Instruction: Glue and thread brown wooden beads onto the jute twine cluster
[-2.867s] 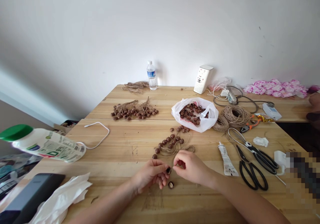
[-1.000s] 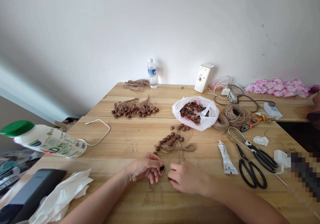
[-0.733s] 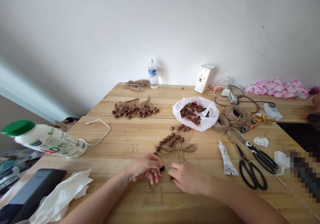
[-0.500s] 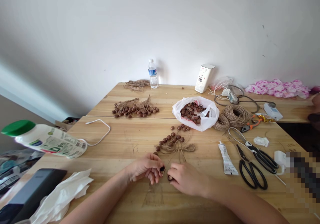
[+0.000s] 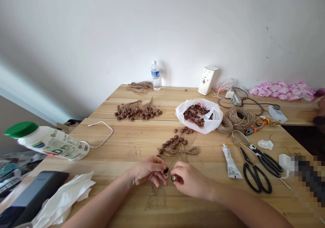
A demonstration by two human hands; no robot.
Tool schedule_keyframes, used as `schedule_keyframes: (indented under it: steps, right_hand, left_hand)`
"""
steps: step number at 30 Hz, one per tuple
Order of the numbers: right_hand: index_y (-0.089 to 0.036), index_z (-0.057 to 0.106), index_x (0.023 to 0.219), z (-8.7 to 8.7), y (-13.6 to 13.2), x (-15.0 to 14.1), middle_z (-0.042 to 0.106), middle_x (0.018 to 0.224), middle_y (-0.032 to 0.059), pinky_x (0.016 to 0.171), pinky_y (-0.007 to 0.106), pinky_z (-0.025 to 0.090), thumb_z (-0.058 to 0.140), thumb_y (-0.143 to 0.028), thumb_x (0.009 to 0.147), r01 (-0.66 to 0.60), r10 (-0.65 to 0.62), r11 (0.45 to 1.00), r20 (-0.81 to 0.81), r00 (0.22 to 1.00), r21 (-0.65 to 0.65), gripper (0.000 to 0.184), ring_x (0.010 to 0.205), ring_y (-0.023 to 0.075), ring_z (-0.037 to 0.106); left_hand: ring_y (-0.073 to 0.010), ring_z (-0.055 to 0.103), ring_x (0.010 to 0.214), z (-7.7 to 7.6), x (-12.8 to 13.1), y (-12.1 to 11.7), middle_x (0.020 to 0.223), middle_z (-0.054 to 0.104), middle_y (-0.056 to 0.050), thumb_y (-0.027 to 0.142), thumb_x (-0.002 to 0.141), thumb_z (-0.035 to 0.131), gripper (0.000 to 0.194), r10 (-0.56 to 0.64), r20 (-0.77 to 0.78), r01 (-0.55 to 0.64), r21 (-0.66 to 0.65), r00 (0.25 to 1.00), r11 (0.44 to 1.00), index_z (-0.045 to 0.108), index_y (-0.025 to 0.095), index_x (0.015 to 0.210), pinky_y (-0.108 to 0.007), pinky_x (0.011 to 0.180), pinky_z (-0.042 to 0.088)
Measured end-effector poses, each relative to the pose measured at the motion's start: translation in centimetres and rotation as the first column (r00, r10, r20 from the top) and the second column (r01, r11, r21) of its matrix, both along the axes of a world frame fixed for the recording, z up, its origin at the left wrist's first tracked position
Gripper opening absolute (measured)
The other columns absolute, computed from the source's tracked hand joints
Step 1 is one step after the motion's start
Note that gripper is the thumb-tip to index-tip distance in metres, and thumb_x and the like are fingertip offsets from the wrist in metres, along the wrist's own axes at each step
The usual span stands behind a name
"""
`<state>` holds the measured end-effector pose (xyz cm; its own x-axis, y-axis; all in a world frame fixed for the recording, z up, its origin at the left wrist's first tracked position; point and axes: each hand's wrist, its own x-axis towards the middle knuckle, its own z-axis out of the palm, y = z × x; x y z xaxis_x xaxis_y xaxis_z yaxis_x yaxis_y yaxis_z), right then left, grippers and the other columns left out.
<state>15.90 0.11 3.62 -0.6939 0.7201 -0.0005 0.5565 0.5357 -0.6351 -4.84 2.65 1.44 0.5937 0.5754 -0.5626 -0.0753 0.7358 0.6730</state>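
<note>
Here, round hollow shell (image 5: 173,178) in right hand (image 5: 186,180), coarse twine (image 5: 188,151).

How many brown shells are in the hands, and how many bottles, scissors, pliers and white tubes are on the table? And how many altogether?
Brown shells, one in the left hand, one in the right hand: 2
Bottles: 2
Pairs of scissors: 2
Pliers: 1
White tube: 1
Total: 8
</note>
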Motion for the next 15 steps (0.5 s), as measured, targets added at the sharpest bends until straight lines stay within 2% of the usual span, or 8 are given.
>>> schedule_keyframes:
  steps: [3, 7, 15]
  right_hand:
    - [-0.016, 0.066, 0.092, -0.18, -0.29, -0.06, 0.060, 0.089, 0.0050, 0.065, 0.020, 0.046, 0.055, -0.008, 0.075, 0.032, -0.033, 0.999, -0.034, 0.999, -0.017, 0.022, 0.070, 0.0124, 0.057]
    - [-0.016, 0.066, 0.094, -0.03, -0.61, -0.29, 0.061, 0.090, 0.0051, 0.068, 0.021, 0.047, 0.057, -0.008, 0.073, 0.060, -0.063, 0.997, -0.053, 0.997, -0.055, 0.024, 0.074, 0.0136, 0.058]
    - [-0.015, 0.065, 0.089, 0.12, -0.83, -0.86, 0.061, 0.087, 0.0043, 0.064, 0.022, 0.049, 0.064, -0.008, 0.068, 0.171, -0.193, 0.966, -0.102, 0.976, -0.194, 0.023, 0.067, 0.0125, 0.058]
  left_hand:
    - [-0.0258, 0.072, 0.064, 0.11, 0.04, -0.04, 0.064, 0.071, -0.009, 0.025, 0.064, 0.076, 0.024, 0.026, -0.019, -0.026, -0.016, 0.999, 1.000, 0.063, 0.010, 0.078, -0.027, 0.048, 0.054]
    - [-0.0242, 0.072, 0.065, 0.31, 0.13, -0.10, 0.065, 0.072, -0.010, 0.024, 0.063, 0.077, 0.026, 0.055, -0.026, -0.056, -0.030, 0.998, 0.998, 0.063, 0.010, 0.079, -0.030, 0.056, 0.056]
    - [-0.0195, 0.070, 0.061, 0.30, 0.12, 0.04, 0.064, 0.073, -0.009, 0.023, 0.064, 0.077, 0.024, 0.069, -0.026, -0.070, -0.040, 0.997, 0.997, 0.064, 0.010, 0.079, -0.031, 0.062, 0.057]
